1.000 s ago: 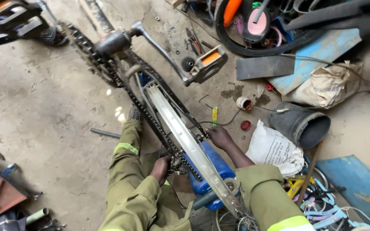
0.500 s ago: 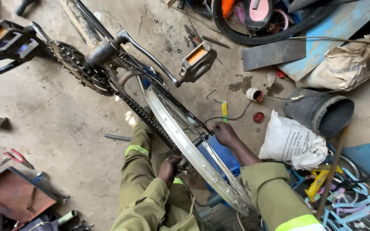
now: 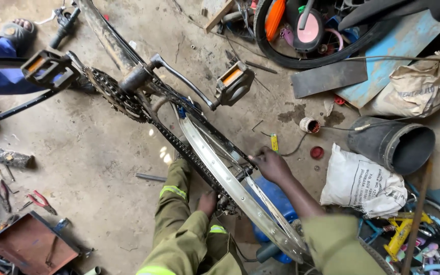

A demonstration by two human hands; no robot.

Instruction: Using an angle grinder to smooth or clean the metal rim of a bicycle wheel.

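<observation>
**A:** Start nearest. The left hand (image 3: 207, 202) is tucked in by the rear hub (image 3: 228, 205), just beside the chain (image 3: 189, 157). I cannot tell whether its fingers are closed on anything, since the rim hides them.

**B:** That is my first worry. If the rear wheel rim (image 3: 215, 170) turns while that hand sits there, I judge the fingers could be pinched between chain and sprocket.

**A:** The right hand (image 3: 272, 165) is a little farther and to the right, closed around something small at the frame stay, on the other side of the rim. What it grips is too small to make out.

**B:** The two hands work on opposite sides of the wheel, with spokes between. A slip of the right hand could drive the knuckles into the spokes, I think.

**A:** The bicycle lies upside down on the concrete floor (image 3: 98, 153), with the chainring (image 3: 112, 93) and two pedals (image 3: 234, 83) farther off to the left.

**B:** Nothing seems to brace it, so a hard pull at the axle might tip the frame over or swing a pedal round.

**A:** To the right lie a white sack (image 3: 365, 182) and a black bucket (image 3: 393, 145); red pliers (image 3: 40, 201) lie near left.

**B:** A small loose part dropped here could easily be lost among that clutter.
</observation>
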